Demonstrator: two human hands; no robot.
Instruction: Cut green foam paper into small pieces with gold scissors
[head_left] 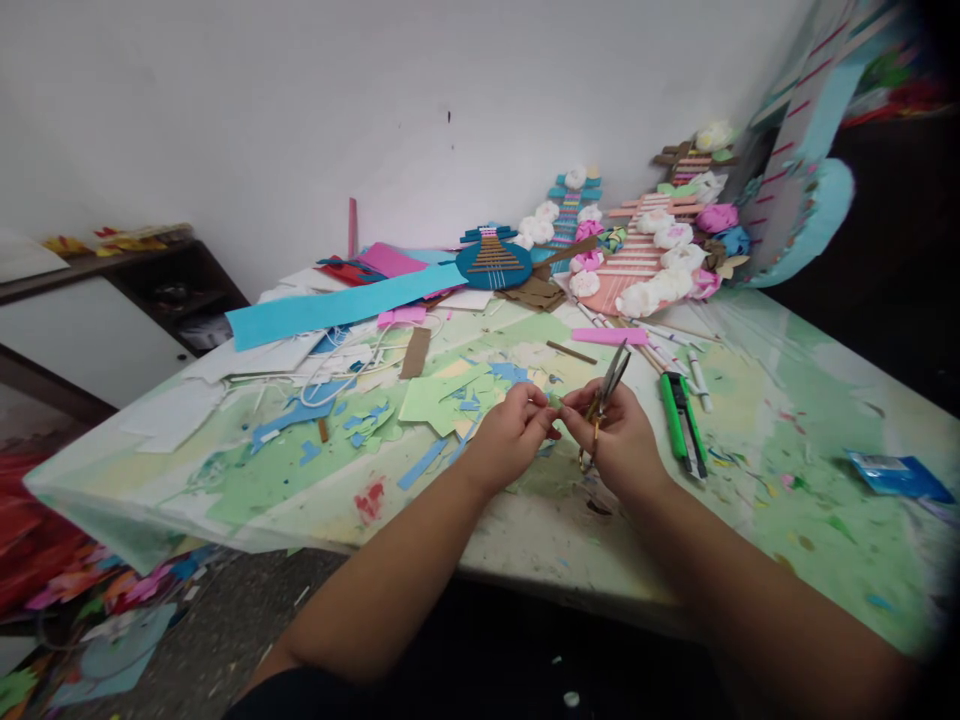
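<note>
Between the fingertips of both hands is a small green paper piece, mostly covered by the fingers. My left hand is closed in a pinch on its left side. My right hand pinches the other side and also carries a pair of scissors, blades pointing up and away, with the handle loops under the palm. Just left of my left hand lies light green paper with blue scraps on it. A green box cutter rests on the table right of my right hand.
Paper scraps litter the covered table. Behind stand a blue stick-decorated cutout and a pink one with paper flowers. A long blue strip lies left, a blue packet right. Markers lie beside the cutter.
</note>
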